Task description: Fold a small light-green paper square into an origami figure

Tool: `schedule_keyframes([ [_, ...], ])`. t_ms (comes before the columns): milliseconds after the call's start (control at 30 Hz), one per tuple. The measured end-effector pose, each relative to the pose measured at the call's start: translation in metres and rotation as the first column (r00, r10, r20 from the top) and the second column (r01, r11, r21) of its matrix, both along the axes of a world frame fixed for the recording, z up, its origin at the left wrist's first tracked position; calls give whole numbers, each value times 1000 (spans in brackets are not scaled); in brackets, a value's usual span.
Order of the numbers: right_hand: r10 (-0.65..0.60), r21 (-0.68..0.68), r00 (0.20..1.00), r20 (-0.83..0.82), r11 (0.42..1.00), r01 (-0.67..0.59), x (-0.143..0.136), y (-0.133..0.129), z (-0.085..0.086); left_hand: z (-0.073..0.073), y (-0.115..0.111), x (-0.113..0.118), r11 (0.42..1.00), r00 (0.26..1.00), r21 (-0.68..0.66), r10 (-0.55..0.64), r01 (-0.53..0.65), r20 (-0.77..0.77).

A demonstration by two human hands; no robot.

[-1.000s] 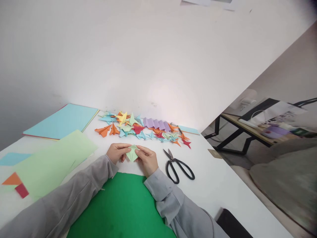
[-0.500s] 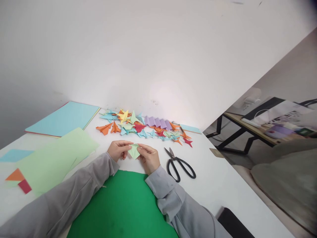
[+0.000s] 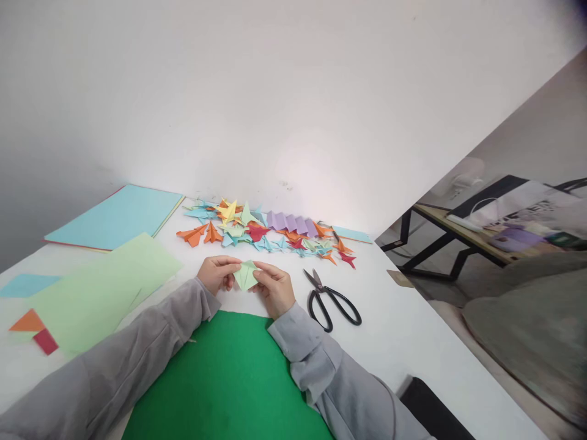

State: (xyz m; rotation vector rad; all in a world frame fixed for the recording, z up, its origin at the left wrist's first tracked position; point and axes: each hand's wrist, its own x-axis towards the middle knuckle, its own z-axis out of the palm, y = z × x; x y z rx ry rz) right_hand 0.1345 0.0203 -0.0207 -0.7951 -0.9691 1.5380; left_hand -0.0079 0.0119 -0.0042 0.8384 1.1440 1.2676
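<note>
- Workpiece: a small light-green folded paper piece (image 3: pixel 246 276), held above or at the worktop (image 3: pixel 394 333) in front of the person; contact with the surface beneath cannot be determined
- Left hand (image 3: pixel 215 273): thumb and fingers pinched on the left corner of the folded paper piece; the remaining fingers are curled and partly hidden
- Right hand (image 3: pixel 276 288): thumb pressed on the right edge of the folded paper piece; the fingertips behind it are concealed
- Hands: near each other, with the folded paper piece between them; creases show on its front face, its rear face is out of sight
- Scissors (image 3: pixel 320 288): to the right of the right hand, blades parted, fully visible
- Folded paper figures (image 3: pixel 229 212): grouped along the wall; they overlap, so individual outlines and the count are hard to establish
- Purple pleated strip (image 3: pixel 291 224): lower edge partly covered by the figures
- Large light-green sheet (image 3: pixel 92 293): at left, partly covered by the left sleeve (image 3: pixel 137 348)
- Dark green material (image 3: pixel 224 379): between the forearms, cut off at the lower frame edge; type not identifiable
- Black object (image 3: pixel 433 410): lower right, cut off by the frame and partly behind the right sleeve (image 3: pixel 330 366)
- Bag (image 3: pixel 527 205): on the side table at right; lettering illegible
</note>
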Motion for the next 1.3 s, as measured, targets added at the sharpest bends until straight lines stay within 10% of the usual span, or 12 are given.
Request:
schedule_keyframes([
  [1300, 37, 96, 973, 226, 994, -60, 1, -2, 2, -2, -3, -1, 972, 961, 143, -150, 186, -230],
])
